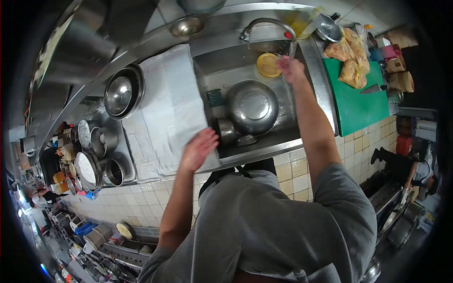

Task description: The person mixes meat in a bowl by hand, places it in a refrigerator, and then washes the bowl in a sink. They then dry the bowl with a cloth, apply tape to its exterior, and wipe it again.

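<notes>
My right hand [292, 69] is under the tap [270, 20], where water runs over its blurred, loosely spread fingers. Right beside those fingertips lies a round yellow dish [269, 65] in the sink. My left hand [201, 149] hangs over the near edge of the white cloth [174, 111], fingers extended and nothing in them. Within the sink [212, 66], a large steel bowl [252, 107] rests upside down. A small steel pot [226, 130] and a small metal bowl [247, 140] are close by it. A dark green scouring pad [214, 97] lies at the left.
Right of the sink, a green cutting board [354, 108] holds a knife [373, 88] and bags of food [353, 61]. Stacked steel bowls [123, 93] sit left of the cloth, with several pots [103, 141] beyond. A small metal bowl [187, 27] stands on the back ledge.
</notes>
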A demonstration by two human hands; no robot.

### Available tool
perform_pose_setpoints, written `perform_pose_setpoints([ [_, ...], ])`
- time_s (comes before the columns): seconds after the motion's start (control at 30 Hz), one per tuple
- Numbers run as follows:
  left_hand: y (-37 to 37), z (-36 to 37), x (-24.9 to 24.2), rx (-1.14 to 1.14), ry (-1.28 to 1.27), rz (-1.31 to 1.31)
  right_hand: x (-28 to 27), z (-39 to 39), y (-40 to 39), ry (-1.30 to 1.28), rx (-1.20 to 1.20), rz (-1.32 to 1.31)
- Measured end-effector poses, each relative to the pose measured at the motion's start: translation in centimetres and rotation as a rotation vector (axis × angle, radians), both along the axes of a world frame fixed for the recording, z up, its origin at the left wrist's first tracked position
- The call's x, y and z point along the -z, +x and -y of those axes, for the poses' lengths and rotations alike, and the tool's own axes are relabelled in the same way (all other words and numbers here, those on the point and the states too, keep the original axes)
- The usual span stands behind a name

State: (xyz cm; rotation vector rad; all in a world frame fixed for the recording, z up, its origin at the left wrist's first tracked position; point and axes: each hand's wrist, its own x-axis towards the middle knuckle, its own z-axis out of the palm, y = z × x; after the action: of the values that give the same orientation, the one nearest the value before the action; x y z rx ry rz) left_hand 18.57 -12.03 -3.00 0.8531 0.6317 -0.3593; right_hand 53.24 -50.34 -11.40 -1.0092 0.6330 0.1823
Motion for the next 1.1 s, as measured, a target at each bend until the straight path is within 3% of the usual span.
perform_pose_setpoints([
  [0.03,1.0,3.4,3.7,0.031,-0.024,-0.128,1.0,-0.1,-0.3,-0.03,-0.077,-0.006],
  [0.1,3.0,9.1,12.0,0.084,0.559,-0.028,1.8,-1.0,-2.0,0.022,-0.148,-0.061],
  [0.17,5.1,10.5,14.9,0.564,1.107,-0.431,3.4,-0.7,-3.8,0.161,-0.126,-0.143],
  [0.23,3.6,10.7,22.8,0.135,0.845,-0.462,4.2,1.4,-4.1,0.204,-0.118,-0.161],
  [0.3,6.0,10.0,23.6,0.753,1.228,-0.396,2.3,3.7,-3.9,-0.087,-0.294,-0.157],
  [0.37,6.5,10.7,24.8,0.381,1.342,-0.158,-0.4,6.5,-2.7,-0.231,-0.356,-0.07],
  [0.4,8.0,12.3,21.3,0.215,1.066,-0.097,-1.8,8.2,-1.7,-0.38,-0.428,-0.001],
  [0.43,9.1,14.1,14.8,0.058,0.778,-0.05,-3.6,9.8,-0.4,-0.388,-0.416,0.007],
  [0.47,11.1,16.8,7.7,0.134,0.827,0.048,-5.6,10.9,1.1,-0.399,-0.32,0.099],
  [0.5,12.8,18.5,4.0,0.225,0.865,0.112,-7.7,11.7,2.8,-0.402,-0.228,0.191],
  [0.57,16.2,21.0,3.1,0.454,1.306,0.34,-11.5,13.0,6.0,-0.465,0.132,0.286],
  [0.7,21.6,28.6,-4.3,0.87,1.511,0.471,-10.1,18.1,12.2,-0.055,0.255,0.025],
  [0.8,23.8,30.8,-3.3,0.959,1.647,0.602,-4.2,21.3,15.9,-0.061,0.27,0.037],
  [0.93,27.1,32.5,-3.3,0.875,1.511,0.441,-9.5,19.4,13.2,-0.275,0.225,-0.048],
  [1.0,30.5,31.3,0.1,0.617,1.44,0.645,-7.3,19.7,14.9,-0.237,0.262,-0.012],
  [1.1,34.2,30.7,0.4,0.768,1.472,0.389,-8.2,19.4,13.8,-0.251,0.347,0.023],
])
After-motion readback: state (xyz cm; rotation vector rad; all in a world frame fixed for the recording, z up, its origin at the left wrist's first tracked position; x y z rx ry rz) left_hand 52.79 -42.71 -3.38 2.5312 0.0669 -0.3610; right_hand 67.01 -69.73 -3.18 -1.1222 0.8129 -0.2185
